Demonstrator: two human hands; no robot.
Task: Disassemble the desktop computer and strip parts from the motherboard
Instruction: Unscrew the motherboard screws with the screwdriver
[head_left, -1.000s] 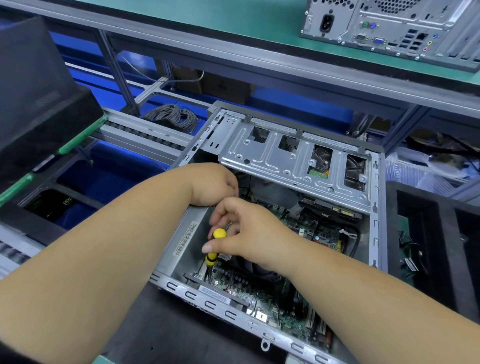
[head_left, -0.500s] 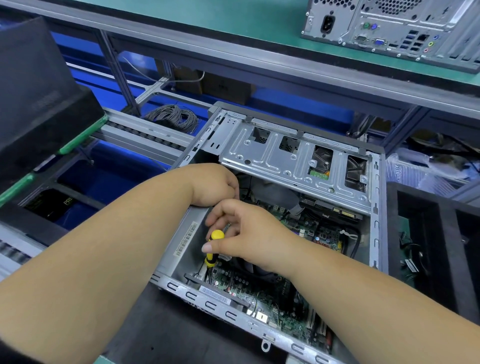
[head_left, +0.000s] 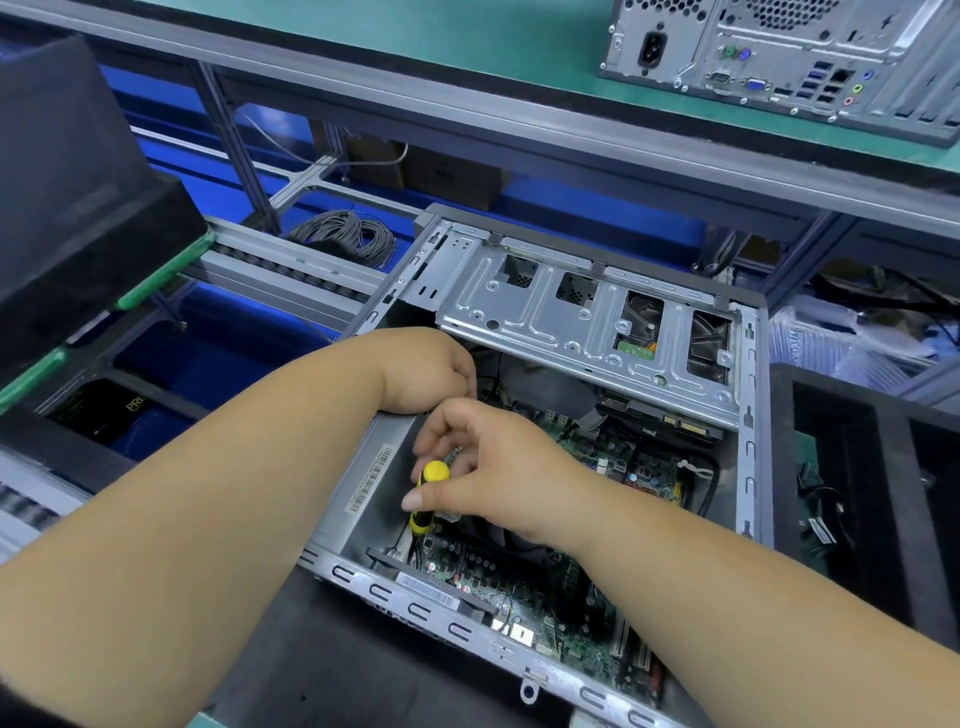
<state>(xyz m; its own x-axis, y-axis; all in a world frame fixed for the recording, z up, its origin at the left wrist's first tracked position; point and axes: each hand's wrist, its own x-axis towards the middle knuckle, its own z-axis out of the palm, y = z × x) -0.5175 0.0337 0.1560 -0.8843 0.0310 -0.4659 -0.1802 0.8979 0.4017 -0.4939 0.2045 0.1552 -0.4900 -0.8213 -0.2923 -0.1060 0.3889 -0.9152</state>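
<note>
An open grey desktop case (head_left: 750, 415) lies on its side in front of me, its green motherboard (head_left: 524, 587) exposed at the bottom. A silver drive cage (head_left: 545, 317) spans the case's far half. My right hand (head_left: 498, 467) grips a yellow-and-black screwdriver (head_left: 428, 493) that stands nearly upright with its tip down at the motherboard's left end. My left hand (head_left: 431, 371) rests on the case's left wall with its fingers curled over into the case; what they touch is hidden.
A second desktop tower (head_left: 779, 57) stands on the green upper shelf at the back right. A coil of grey cable (head_left: 343, 234) lies behind the case. Black bins sit at the left (head_left: 78, 208) and right (head_left: 857, 493); the right one holds boards and wires.
My right hand's fingers have shifted slightly around the screwdriver handle, which stays in the same spot. My left hand has not moved.
</note>
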